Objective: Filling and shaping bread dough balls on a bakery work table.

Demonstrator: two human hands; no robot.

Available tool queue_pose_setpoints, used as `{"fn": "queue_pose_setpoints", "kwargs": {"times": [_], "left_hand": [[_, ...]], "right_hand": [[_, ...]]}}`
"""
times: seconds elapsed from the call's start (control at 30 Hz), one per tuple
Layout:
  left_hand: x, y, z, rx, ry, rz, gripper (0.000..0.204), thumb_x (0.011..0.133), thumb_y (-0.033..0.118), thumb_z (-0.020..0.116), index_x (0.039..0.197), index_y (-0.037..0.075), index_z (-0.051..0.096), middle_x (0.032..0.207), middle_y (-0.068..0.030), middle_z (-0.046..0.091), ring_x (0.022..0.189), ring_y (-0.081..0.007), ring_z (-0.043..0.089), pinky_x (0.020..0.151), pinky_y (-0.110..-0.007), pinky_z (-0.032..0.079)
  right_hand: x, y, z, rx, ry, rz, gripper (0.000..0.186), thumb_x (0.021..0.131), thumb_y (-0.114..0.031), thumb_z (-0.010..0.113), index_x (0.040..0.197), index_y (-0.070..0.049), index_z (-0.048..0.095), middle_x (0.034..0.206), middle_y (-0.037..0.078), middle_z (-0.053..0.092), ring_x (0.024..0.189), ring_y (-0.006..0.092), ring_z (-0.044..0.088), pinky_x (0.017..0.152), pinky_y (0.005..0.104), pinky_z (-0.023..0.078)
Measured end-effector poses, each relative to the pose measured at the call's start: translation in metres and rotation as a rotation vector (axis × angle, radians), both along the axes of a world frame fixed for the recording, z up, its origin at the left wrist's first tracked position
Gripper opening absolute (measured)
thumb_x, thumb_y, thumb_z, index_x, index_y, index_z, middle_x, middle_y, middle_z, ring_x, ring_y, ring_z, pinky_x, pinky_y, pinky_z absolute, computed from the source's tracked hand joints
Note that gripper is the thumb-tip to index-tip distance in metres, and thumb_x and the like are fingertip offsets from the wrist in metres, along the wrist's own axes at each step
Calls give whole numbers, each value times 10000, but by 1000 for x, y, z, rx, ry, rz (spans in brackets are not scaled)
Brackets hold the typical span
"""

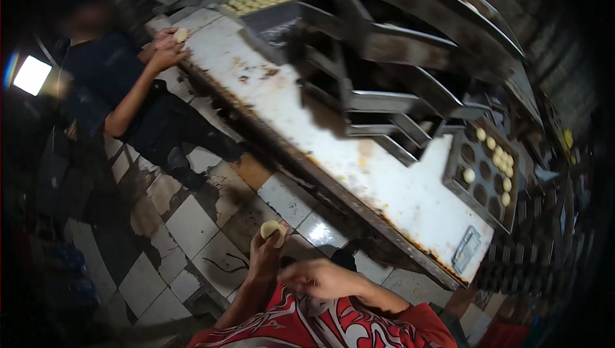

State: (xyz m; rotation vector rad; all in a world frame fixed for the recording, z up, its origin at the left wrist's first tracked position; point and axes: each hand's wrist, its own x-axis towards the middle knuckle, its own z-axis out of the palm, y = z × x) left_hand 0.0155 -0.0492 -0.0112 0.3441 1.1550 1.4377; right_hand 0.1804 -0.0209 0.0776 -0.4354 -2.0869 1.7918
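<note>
My left hand point(261, 253) is closed around a pale piece of dough point(273, 231), held up in front of my body. The dough looks flattened and hollowed like a small cup. Just to the right and nearer to me, my right hand point(320, 278) hangs before my red shirt, apart from the dough. Motion smears its fingers, so I cannot tell whether they are closed. Both hands are over the floor, short of the edge of the white worktable point(359, 185).
A dark tray point(453, 170) with round hollows holds several dough balls point(500, 158). Metal pans point(391, 101) pile up on the table. At the far end stands another tray of dough balls point(255, 1). To the left, a person point(115, 76) holds dough point(181, 35). A metal plate point(467, 249) lies near the table's corner.
</note>
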Motion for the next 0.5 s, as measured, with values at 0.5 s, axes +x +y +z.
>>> {"fn": "queue_pose_setpoints", "kwargs": {"times": [0.5], "left_hand": [[-152,130,-16,-157,-322,-202,361,829,-86,485,1187,-45,487,1153,-146,563,1074,-245,548,955,-349,425]], "right_hand": [[-182,376,-153,555,-807,-1317,277,807,-78,469,1068,12,462,1124,257,502,1003,420,519,822,510,446]]}}
